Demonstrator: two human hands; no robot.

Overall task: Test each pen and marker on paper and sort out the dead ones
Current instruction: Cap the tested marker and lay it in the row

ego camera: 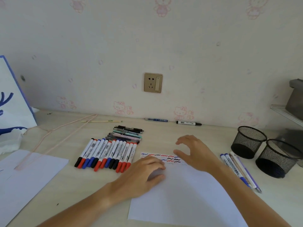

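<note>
A white test paper (183,199) lies in front of me, with red, blue and black squiggles along its top edge. My left hand (146,174) rests flat on the paper's upper left part, holding nothing. My right hand (195,153) hovers over the top right of the paper, fingers spread and empty. A row of white markers (106,154) with red, blue and black caps lies to the left of the paper. Behind them lies a stack of pens (127,133). A small group of pens and markers (239,171) lies to the right.
Two black mesh pen cups (249,141) (278,158) stand at the right. A blue pen (156,120) and a black marker (188,123) lie by the wall. Another white sheet (24,181) lies at the left, with a white and blue bag (13,102) behind it.
</note>
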